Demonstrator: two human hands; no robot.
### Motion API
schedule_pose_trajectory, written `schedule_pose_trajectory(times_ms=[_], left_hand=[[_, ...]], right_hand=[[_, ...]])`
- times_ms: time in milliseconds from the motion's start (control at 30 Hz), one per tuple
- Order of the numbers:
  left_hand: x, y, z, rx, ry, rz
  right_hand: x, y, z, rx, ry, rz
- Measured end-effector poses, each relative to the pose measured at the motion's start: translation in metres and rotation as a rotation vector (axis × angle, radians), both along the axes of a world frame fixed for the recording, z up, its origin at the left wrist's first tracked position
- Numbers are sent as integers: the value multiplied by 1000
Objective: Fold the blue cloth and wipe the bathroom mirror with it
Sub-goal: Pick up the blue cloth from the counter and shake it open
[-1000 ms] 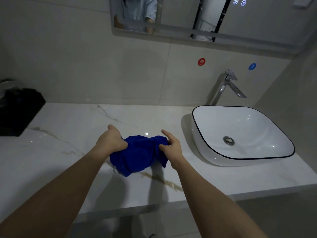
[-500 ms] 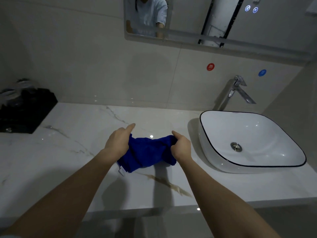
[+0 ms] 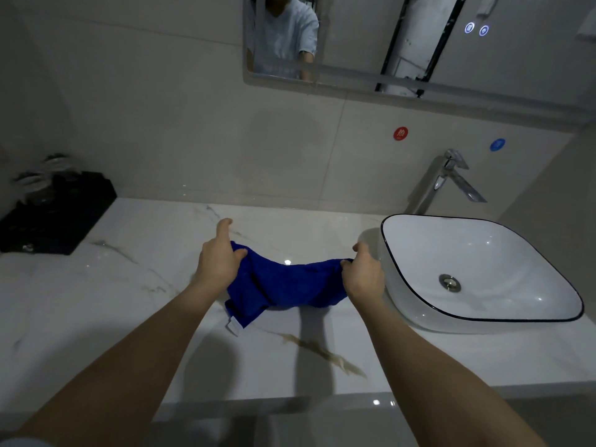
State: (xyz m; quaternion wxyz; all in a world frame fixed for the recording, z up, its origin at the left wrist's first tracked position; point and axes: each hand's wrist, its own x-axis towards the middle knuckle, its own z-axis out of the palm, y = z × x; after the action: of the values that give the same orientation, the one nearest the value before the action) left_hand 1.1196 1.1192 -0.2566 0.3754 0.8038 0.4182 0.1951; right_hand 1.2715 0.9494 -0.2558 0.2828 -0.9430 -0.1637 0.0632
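Both bare forearms reach forward, one on each side of the blue cloth point(image 3: 283, 287). The left hand point(image 3: 217, 264) grips the cloth's left end, thumb pressed on top, index finger pointing straight past it. The right hand point(image 3: 364, 277) pinches the cloth's right end, fingers curled, knuckles up.

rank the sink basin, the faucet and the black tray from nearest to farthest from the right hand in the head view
1. sink basin: just right of the right hand, which grips the blue cloth.
2. faucet: behind the basin, by the back wall on the right.
3. black tray: far off to the left, against the wall.
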Motion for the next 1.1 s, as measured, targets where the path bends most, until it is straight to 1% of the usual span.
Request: schedule_pose_trajectory(times_ms=[67,100,200,267,300,333,367,400,433,467,500,533,600,667,733,833,900,933,1000,1100], left_hand=[[-1,2,-1,-10,14,40],[-1,2,-2,-12,26,25],[-2,1,-6,0,162,-128],[-3,-1,-10,45,282,-276],[-3,-1,-12,75,321,-303],[-3,-2,-13,46,327,-277],[-3,-3,-12,9,314,-234],[-3,-3,-12,-16,287,-174],[-3,-2,-11,6,267,-128],[-3,0,-8,53,264,-103],[-5,3,-5,112,268,-93],[-6,7,0,200,261,-95],[-5,13,9,316,174,-61],[-1,20,23,352,51,43],[4,27,43,294,-105,164],[8,38,73,160,-331,229],[7,43,90,59,-419,268],[6,45,95,23,-431,279],[5,48,98,-17,-391,269],[2,46,87,-76,-245,193]], right_hand=[[0,0,-1,28,7,6],[1,1,-2,49,18,29],[-2,4,-3,50,83,170],[-3,3,-7,-24,139,255],[-3,3,-10,-90,141,288],[-3,2,-14,-154,131,309],[-4,2,-17,-191,114,311],[-4,1,-19,-179,116,277],[-5,1,-17,-127,121,220],[-6,1,-13,-57,110,155],[-3,1,-11,-6,50,101],[2,1,-9,47,19,63],[6,5,3,175,-6,54],[11,10,18,294,-103,11],[15,15,39,385,-180,-49],[22,21,71,520,-229,-114],[27,23,87,565,-263,-151],[30,23,92,567,-259,-173],[36,24,96,559,-203,-195],[39,25,89,519,3,-122]])
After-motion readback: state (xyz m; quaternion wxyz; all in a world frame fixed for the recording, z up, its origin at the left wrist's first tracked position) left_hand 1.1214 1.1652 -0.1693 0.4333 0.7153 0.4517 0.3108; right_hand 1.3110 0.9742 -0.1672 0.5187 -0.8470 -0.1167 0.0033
